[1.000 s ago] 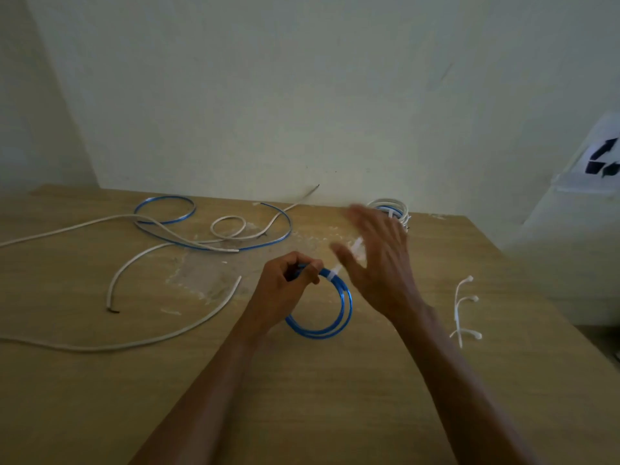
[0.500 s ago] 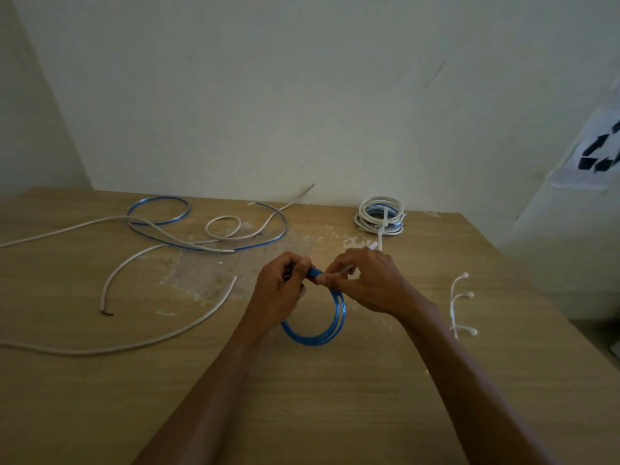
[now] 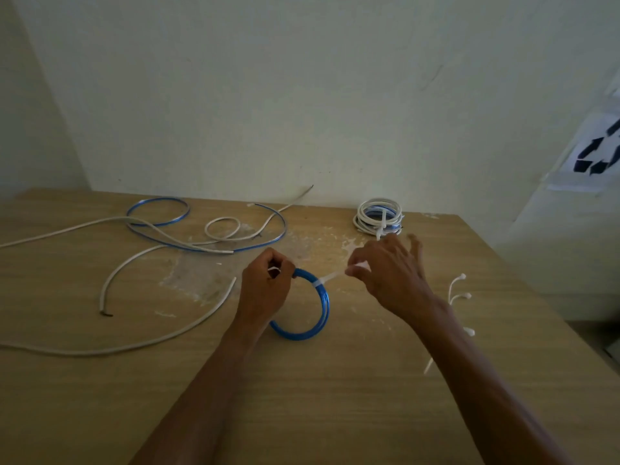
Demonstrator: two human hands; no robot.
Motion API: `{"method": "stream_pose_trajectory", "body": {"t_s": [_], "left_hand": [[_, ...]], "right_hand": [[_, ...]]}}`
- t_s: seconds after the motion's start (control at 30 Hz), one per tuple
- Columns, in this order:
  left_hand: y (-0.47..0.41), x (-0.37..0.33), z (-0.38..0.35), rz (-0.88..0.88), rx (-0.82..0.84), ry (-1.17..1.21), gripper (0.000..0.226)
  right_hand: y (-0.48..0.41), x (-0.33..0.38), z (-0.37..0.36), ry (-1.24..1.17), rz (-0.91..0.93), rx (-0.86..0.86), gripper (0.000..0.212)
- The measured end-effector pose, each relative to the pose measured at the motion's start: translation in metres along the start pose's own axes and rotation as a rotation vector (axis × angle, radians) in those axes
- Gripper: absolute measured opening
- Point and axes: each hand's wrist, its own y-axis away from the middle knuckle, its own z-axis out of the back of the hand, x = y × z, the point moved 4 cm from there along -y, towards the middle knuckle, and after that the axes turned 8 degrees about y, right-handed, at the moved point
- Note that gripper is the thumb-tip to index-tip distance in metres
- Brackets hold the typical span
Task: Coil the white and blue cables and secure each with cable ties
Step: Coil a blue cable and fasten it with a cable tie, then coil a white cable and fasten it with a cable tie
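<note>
- Blue coil (image 3: 310, 313): left hand (image 3: 265, 290) is gripping it; right hand (image 3: 389, 276) fingers are pinching the tie (image 3: 330, 278) tail.
- Beyond the coil: one bundle (image 3: 379, 218) is lying tied; loose cables (image 3: 161, 229) are awaiting coiling.

A blue coil (image 3: 312, 313) is gripped at its top by the left hand (image 3: 265, 290) on a wooden table (image 3: 318, 397). A white tie (image 3: 327, 280) wrapped round the coil is pinched at its tail by the right hand (image 3: 389, 276). Loose cables (image 3: 161, 229) are spread to the left, a tied bundle (image 3: 379, 218) is set by the wall, and spare ties (image 3: 458, 293) are laid at right.
</note>
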Motion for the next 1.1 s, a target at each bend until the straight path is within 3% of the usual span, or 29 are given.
{"method": "stream_pose_trajectory", "body": {"t_s": [0.03, 0.13, 0.2, 0.3, 0.4, 0.5, 0.6, 0.7, 0.77, 0.83, 0.87, 0.9, 0.93, 1.0, 1.03, 1.1], "left_hand": [[0.0, 0.0, 0.001, -0.014, -0.027, 0.053, 0.016], [-0.002, 0.002, 0.011, -0.058, -0.186, 0.181, 0.019], [-0.002, 0.005, 0.02, -0.102, -0.269, 0.093, 0.027], [-0.004, 0.01, 0.021, -0.19, -0.209, -0.223, 0.042], [-0.005, 0.013, 0.023, -0.119, -0.146, -0.624, 0.055], [-0.005, 0.021, 0.045, 0.165, -0.021, -1.019, 0.064], [-0.007, 0.021, 0.066, 0.304, 0.069, -1.073, 0.037], [-0.008, 0.021, 0.071, 0.3, 0.117, -1.006, 0.015], [-0.006, 0.02, 0.068, 0.216, 0.131, -0.971, 0.016], [-0.003, 0.013, 0.056, 0.028, 0.123, -0.791, 0.019], [-0.003, 0.006, 0.047, -0.07, 0.126, -0.651, 0.019], [-0.002, -0.002, 0.039, -0.138, 0.137, -0.512, 0.019], [-0.002, -0.009, 0.031, -0.18, 0.15, -0.388, 0.018], [-0.002, -0.02, 0.021, -0.218, 0.154, -0.237, 0.022], [-0.001, -0.02, 0.019, -0.225, 0.155, -0.209, 0.025], [0.004, -0.02, 0.016, -0.228, 0.192, -0.197, 0.026]], "right_hand": [[-0.004, -0.005, 0.001, -0.14, -0.011, 0.037, 0.01], [-0.023, -0.021, 0.008, -0.552, -0.09, 0.041, 0.033], [-0.045, -0.042, 0.013, -0.786, -0.224, -0.127, 0.028], [-0.078, -0.079, 0.0, -1.16, -0.56, -0.273, 0.014], [-0.09, -0.102, -0.046, -1.167, -0.843, -0.158, 0.025], [-0.082, -0.111, -0.084, -1.038, -0.968, -0.08, 0.022], [-0.075, -0.115, -0.104, -1.018, -1.01, -0.064, 0.02], [-0.075, -0.113, -0.104, -0.947, -0.98, -0.127, 0.037], [-0.066, -0.105, -0.09, -0.561, -0.964, -0.267, 0.053], [-0.053, -0.071, -0.065, -0.429, -0.711, -0.597, 0.043], [-0.047, -0.045, -0.055, -0.526, -0.495, -0.639, 0.031], [-0.043, -0.018, -0.051, -0.68, -0.278, -0.544, 0.027], [-0.037, 0.011, -0.047, -0.843, -0.095, -0.32, 0.03], [-0.022, 0.055, -0.045, -1.066, 0.09, 0.093, 0.036], [-0.018, 0.063, -0.047, -1.122, 0.079, 0.139, 0.036], [-0.019, 0.062, -0.048, -1.107, -0.028, 0.017, 0.023]]}}
